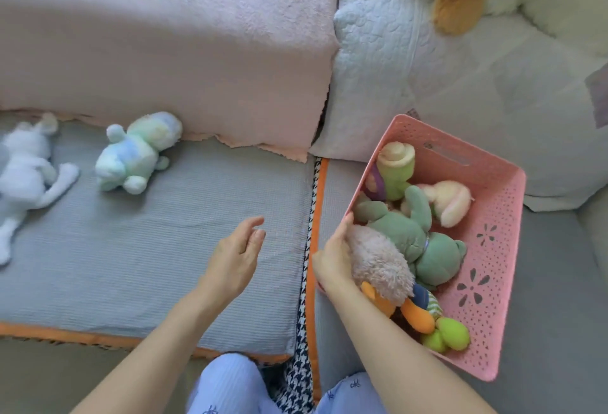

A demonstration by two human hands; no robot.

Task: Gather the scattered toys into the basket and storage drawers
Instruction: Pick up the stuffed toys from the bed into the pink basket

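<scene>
Right hand (332,259) is curled on the fluffy beige plush (378,265) at the pink basket (493,249) edge, looks like. Basket's tilted and stuffed, so things could spill. Left hand (235,257) hangs loose, empty; pastel bear (138,153) and white plush (26,173) wait on the sofa.

Single head view, steep downward, close over sofa seat (164,249) and forearms.

grey sofa seat (197,249), 2 plush toys (138,153), pink basket (487,239)
</scene>
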